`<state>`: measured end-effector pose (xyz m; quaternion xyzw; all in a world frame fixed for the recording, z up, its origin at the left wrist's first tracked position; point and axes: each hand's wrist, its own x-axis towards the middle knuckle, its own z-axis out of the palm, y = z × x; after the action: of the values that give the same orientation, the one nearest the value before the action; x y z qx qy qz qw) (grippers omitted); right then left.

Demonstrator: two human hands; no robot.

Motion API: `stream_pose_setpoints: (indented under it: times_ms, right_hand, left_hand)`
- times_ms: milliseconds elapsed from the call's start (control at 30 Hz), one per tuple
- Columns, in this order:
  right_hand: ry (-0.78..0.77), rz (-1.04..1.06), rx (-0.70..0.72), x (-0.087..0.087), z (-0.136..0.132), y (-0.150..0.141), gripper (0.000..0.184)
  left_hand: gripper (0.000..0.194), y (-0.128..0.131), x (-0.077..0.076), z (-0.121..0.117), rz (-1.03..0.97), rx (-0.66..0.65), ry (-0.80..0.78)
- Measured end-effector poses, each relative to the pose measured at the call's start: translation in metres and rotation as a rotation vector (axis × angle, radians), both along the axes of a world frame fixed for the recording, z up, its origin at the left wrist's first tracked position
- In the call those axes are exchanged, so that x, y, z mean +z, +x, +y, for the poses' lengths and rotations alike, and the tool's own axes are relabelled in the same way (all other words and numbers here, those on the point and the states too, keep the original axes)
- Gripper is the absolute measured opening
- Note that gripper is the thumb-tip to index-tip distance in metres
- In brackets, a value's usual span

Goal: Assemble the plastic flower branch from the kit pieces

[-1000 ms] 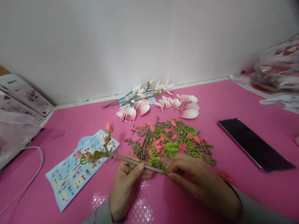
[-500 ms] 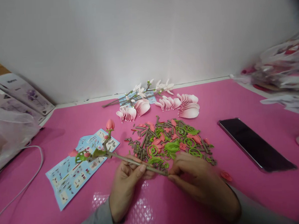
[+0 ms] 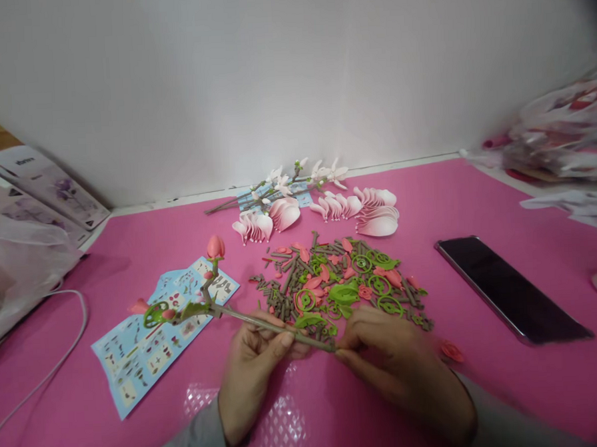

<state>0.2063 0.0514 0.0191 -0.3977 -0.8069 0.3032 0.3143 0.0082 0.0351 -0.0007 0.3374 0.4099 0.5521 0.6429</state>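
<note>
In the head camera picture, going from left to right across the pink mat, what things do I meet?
White cable, blue instruction sheet, pile of green and brown plastic pieces, black phone.

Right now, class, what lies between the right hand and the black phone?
In the head view, one coral flower piece lies between the right hand and phone.

The right hand's fingers (image 3: 357, 337) hide the brown stem's (image 3: 284, 332) lower end.
</note>
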Motion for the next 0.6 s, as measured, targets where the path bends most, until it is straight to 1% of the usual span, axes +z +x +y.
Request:
stream_pose_setpoints:
  times_ms: [133,300,433,600]
  right_hand:
    - [0.000,-0.007,0.001,-0.0018,-0.0018,-0.0009,0.019]
    - [-0.009,0.011,0.016,-0.0023,-0.0016,0.0004,0.017]
    - [0.015,0.080,0.042,-0.0001,-0.0001,0.0004,0.014]
    - [0.039,0.137,0.100,0.0022,0.0019,0.0014,0.004]
  left_hand:
    - [0.011,0.0003,0.0011,-0.0009,0.028,0.002,0.016]
    - [0.012,-0.0010,0.0001,-0.0004,0.014,-0.011,0.004]
    - [0.014,-0.0017,-0.0032,0.0013,-0.058,-0.021,-0.010]
    - [0.013,-0.0025,-0.0058,0.0010,-0.128,-0.058,-0.022]
